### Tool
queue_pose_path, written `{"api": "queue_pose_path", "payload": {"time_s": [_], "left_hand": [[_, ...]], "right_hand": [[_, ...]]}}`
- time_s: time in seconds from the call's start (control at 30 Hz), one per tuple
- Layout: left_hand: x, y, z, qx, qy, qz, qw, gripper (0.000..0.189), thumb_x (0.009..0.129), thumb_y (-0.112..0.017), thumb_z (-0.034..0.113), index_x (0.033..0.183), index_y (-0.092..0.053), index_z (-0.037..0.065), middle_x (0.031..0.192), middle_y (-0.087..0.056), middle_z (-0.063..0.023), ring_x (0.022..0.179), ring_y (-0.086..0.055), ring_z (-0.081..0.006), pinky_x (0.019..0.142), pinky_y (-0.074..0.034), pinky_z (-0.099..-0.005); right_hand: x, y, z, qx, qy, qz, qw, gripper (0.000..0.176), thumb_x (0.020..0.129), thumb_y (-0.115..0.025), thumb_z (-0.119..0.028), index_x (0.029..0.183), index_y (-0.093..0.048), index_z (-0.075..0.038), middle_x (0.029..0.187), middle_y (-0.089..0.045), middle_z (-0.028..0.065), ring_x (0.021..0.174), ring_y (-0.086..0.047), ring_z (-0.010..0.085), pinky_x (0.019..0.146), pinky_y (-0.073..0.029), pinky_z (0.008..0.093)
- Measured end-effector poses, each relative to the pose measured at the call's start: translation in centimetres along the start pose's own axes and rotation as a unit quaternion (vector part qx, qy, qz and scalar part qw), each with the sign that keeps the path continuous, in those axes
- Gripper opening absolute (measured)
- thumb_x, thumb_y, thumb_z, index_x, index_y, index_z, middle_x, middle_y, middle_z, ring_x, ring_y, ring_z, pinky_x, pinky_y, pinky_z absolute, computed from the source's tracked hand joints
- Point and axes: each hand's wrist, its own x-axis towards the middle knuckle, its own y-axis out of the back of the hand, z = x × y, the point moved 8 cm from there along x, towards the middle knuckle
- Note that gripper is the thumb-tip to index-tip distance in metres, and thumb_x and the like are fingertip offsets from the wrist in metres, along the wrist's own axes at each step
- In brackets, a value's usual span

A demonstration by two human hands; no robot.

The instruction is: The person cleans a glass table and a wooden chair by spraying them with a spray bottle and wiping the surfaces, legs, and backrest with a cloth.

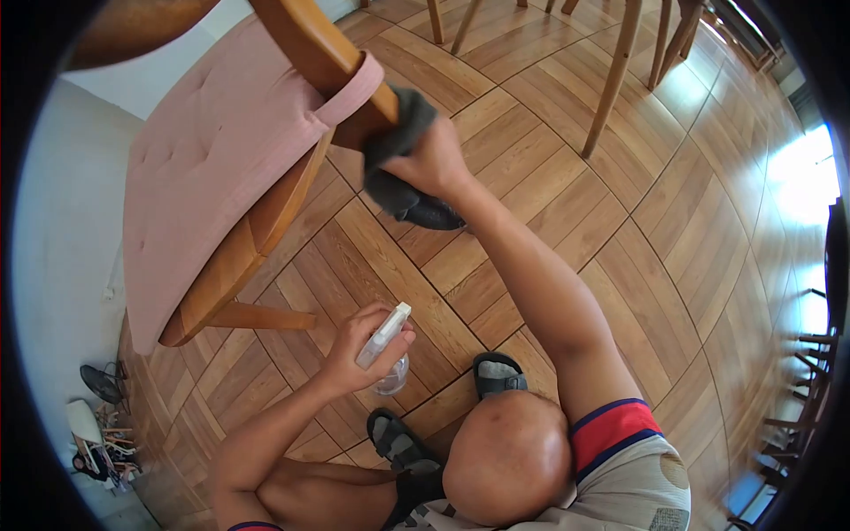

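Observation:
My right hand (434, 157) is closed around a dark grey cloth (403, 124), pressed against the wooden back post (320, 44) of a chair, just below a pink strap. The cloth is partly blurred and hides the post's lower part. Below that hand is a black shiny thing (434, 214) I cannot make out fully. My left hand (354, 350) grips a clear spray bottle (391, 379) with a white nozzle, held above the floor near the chair's front leg (266, 316). On the chair seat lies a pink tufted cushion (199, 168).
Wood-patterned tiles (637, 292) cover the floor. Other wooden furniture legs (611, 88) stand at the far side. A white wall (62, 221) runs along the left, with a black sandal (104, 382) near it. My sandalled feet (500, 376) are below.

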Motion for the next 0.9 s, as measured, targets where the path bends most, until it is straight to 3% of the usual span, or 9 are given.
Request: {"api": "queue_pose_path", "payload": {"time_s": [0.07,0.13,0.27,0.4,0.63,0.7,0.77,0.83,0.9], "left_hand": [[-0.3,0.1,-0.1,0.0,-0.035,0.013,0.999,0.018,0.087,-0.067,0.016,0.089,-0.066,-0.002,0.085,-0.061,-0.0095,0.08,-0.061,-0.0194,0.072,-0.047,-0.031],[-0.5,0.4,-0.3,-0.006,-0.033,0.021,0.999,0.018,0.087,-0.066,0.016,0.089,-0.066,-0.002,0.086,-0.061,-0.0094,0.079,-0.061,-0.0192,0.072,-0.047,-0.031],[-0.6,0.0,-1.3,-0.014,-0.032,0.006,0.999,0.018,0.087,-0.066,0.017,0.09,-0.067,-0.001,0.086,-0.061,-0.0091,0.079,-0.061,-0.0182,0.072,-0.047,-0.0308],[-0.7,-0.4,-1.6,-0.014,-0.018,-0.01,1.0,0.019,0.087,-0.066,0.018,0.089,-0.067,-0.001,0.086,-0.061,-0.0093,0.079,-0.061,-0.0177,0.071,-0.047,-0.0308],[-0.4,-0.4,-2.1,-0.033,-0.014,-0.005,0.999,0.019,0.087,-0.066,0.017,0.088,-0.066,-0.002,0.085,-0.061,-0.0105,0.078,-0.062,-0.0204,0.071,-0.048,-0.032],[0.0,0.0,-2.0,-0.034,-0.046,0.021,0.998,0.018,0.086,-0.066,0.017,0.087,-0.066,-0.001,0.085,-0.062,-0.0108,0.077,-0.063,-0.0214,0.071,-0.048,-0.0321],[-0.5,-0.2,-2.2,-0.001,-0.071,0.019,0.997,0.017,0.086,-0.067,0.016,0.086,-0.066,0.0,0.085,-0.063,-0.0115,0.077,-0.063,-0.023,0.07,-0.048,-0.0325],[-0.7,0.0,-2.1,-0.01,-0.071,0.041,0.997,0.019,0.086,-0.066,0.019,0.084,-0.065,-0.001,0.082,-0.061,-0.0124,0.075,-0.062,-0.0264,0.069,-0.048,-0.0353],[-1.0,0.4,-2.3,-0.019,-0.066,0.06,0.996,0.022,0.086,-0.065,0.021,0.082,-0.064,-0.001,0.079,-0.06,-0.0134,0.074,-0.061,-0.0299,0.067,-0.048,-0.0382]], "right_hand": [[-3.8,1.1,1.9,0.03,-0.001,0.104,0.994,0.051,0.07,-0.079,-0.033,0.109,-0.063,-0.004,0.097,-0.067,0.0203,0.094,-0.066,0.036,0.08,-0.051,0.0424],[-8.2,-0.2,7.0,-0.047,-0.133,0.054,0.988,0.049,0.069,-0.08,-0.035,0.105,-0.066,-0.005,0.099,-0.068,0.0199,0.094,-0.065,0.0381,0.079,-0.052,0.0427],[-17.0,-1.9,16.8,-0.124,-0.194,-0.049,0.972,0.05,0.073,-0.078,-0.035,0.114,-0.065,-0.009,0.1,-0.069,0.0185,0.096,-0.066,0.037,0.08,-0.052,0.0426],[-15.2,-1.9,16.0,-0.096,-0.266,-0.117,0.952,0.043,0.074,-0.078,-0.037,0.102,-0.068,-0.005,0.095,-0.069,0.02,0.095,-0.066,0.0379,0.079,-0.052,0.042],[-6.9,-0.8,7.7,0.072,-0.119,-0.001,0.99,0.043,0.073,-0.078,-0.031,0.099,-0.067,0.0,0.086,-0.069,0.0223,0.089,-0.067,0.0404,0.076,-0.053,0.042],[-10.1,-0.2,7.9,-0.124,-0.048,0.155,0.979,0.04,0.072,-0.078,-0.03,0.098,-0.068,-0.002,0.085,-0.07,0.0203,0.086,-0.067,0.0406,0.075,-0.053,0.0412],[-15.0,-1.7,13.2,-0.17,-0.136,0.093,0.971,0.042,0.073,-0.078,-0.032,0.103,-0.067,-0.005,0.092,-0.07,0.0204,0.09,-0.066,0.0401,0.076,-0.052,0.0427],[-17.4,-2.5,15.7,-0.083,-0.229,-0.079,0.967,0.045,0.076,-0.076,-0.037,0.108,-0.065,-0.007,0.099,-0.067,0.0229,0.096,-0.065,0.0407,0.078,-0.051,0.0448],[-16.4,-1.9,14.3,-0.087,-0.256,-0.089,0.959,0.038,0.078,-0.073,-0.033,0.103,-0.065,-0.006,0.091,-0.066,0.0217,0.092,-0.064,0.0416,0.077,-0.049,0.046]]}}
